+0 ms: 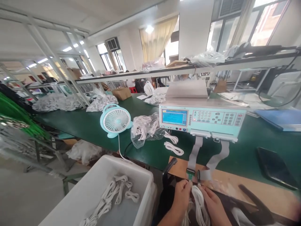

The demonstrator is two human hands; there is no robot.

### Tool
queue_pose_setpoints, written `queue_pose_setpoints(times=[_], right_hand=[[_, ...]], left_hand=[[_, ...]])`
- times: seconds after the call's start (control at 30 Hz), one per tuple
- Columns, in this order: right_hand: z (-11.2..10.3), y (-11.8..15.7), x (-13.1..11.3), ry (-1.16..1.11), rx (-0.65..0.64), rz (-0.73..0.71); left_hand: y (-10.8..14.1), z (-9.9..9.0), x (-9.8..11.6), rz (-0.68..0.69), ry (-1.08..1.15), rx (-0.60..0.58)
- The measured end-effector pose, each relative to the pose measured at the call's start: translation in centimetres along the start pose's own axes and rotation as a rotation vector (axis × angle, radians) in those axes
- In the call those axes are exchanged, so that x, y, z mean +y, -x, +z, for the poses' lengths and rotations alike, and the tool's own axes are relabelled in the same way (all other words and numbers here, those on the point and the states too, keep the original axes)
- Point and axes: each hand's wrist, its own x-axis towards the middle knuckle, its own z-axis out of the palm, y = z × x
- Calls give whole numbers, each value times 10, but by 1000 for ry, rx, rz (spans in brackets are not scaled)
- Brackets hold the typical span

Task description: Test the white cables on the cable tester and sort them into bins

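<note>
A coiled white cable (200, 205) hangs between my two hands at the bench's front edge. My left hand (180, 198) is closed, its fingertips pinching a cable end against a small green circuit board (190, 176). My right hand (213, 201) is closed on the cable's other side, its fingertips by the dark connector (198, 177) of a ribbon cable. Whether the cable ends sit inside the connectors, I cannot tell. Two grey ribbon cables (195, 153) run up to the light-blue tester (202, 117), whose screen (175, 117) is lit.
At lower left, a white bin (77, 196) holds several bundled cables (110, 191). A blue fan (116, 121) and a bag of cables (143, 128) stand on the green bench. Two coiled cables (173, 148) lie before the tester. A dark phone (276, 166) rests at right.
</note>
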Motion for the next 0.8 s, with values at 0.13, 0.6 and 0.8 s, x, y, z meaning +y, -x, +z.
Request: queue_pose_setpoints(times=[0.13, 0.6, 0.8], right_hand=[[3, 2, -4, -7, 24, -22], [8, 15, 6, 190, 37, -145], [-92, 45, -18, 943, -107, -227]], left_hand=[[-1, 2, 0, -3, 29, -4], [13, 9, 1, -83, 206, 24], [46, 13, 0, -436, 389, -66]])
